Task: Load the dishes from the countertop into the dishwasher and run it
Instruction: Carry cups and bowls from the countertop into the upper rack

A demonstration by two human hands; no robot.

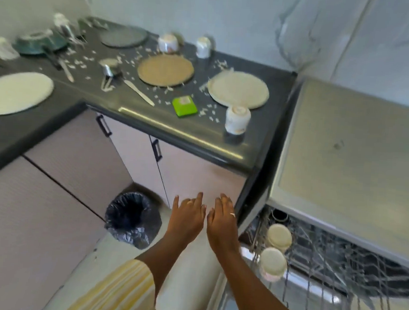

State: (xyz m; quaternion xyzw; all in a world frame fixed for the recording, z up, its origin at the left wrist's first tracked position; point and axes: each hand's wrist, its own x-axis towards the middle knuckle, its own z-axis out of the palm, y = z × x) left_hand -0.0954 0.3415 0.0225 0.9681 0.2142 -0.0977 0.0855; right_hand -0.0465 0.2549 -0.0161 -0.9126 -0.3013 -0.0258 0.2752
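Observation:
My left hand (188,218) and my right hand (223,219) hover side by side, fingers straight and empty, below the dark countertop (181,131) and left of the open dishwasher (344,150). Its pulled-out rack (332,255) holds two upturned cream cups (279,235). On the counter lie a cream plate (238,89), a tan plate (165,70), a grey plate (123,36), a white plate (14,92), an upturned mug (237,119) near the front edge, two more upturned cups (168,43), a metal cup (110,67), a knife (139,92) and teal bowls (40,41).
A green sponge (184,106) sits among scattered white crumbs on the counter. A bin with a black liner (131,218) stands on the floor in the corner, left of my hands. Cabinet doors with black handles (156,149) run under the counter.

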